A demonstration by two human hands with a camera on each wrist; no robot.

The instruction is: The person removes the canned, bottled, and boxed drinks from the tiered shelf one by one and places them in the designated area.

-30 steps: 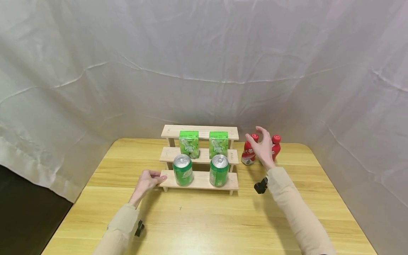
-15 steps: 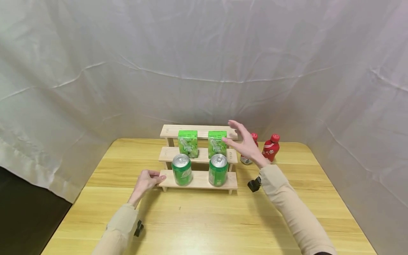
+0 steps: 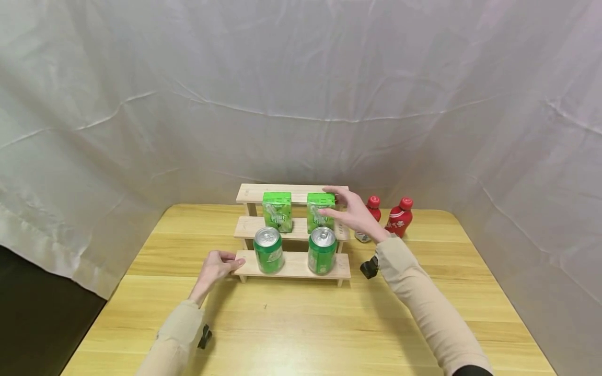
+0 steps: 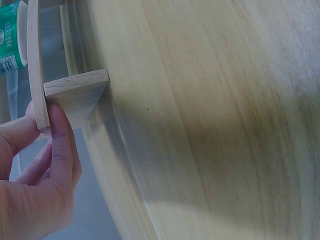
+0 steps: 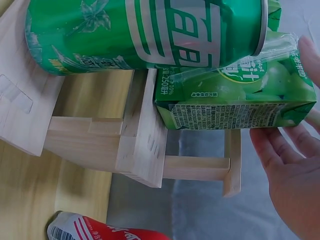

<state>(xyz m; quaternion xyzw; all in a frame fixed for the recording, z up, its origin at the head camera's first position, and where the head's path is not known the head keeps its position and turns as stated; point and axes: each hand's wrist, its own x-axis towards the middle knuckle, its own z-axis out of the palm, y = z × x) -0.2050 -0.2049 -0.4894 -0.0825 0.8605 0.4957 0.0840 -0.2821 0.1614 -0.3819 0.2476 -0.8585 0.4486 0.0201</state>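
We see the left hand (image 3: 215,269) pinching the left end of the lowest board of a pale wooden three-tier shelf (image 3: 296,263). The right hand (image 3: 355,211) keeps its grip spread around a bright green rectangular juice carton (image 3: 315,222), thumb in front, fingers toward the back; whether they press it we cannot tell. That carton stands upright on the middle tier, right of a matching green carton (image 3: 277,214). Below, we find two upright green metal cans (image 3: 269,253). Right of the shelf, on the yellowish wooden surface (image 3: 301,329), stand a red capped bottle (image 3: 374,209), partly hidden by the right arm, and another red bottle (image 3: 398,219).
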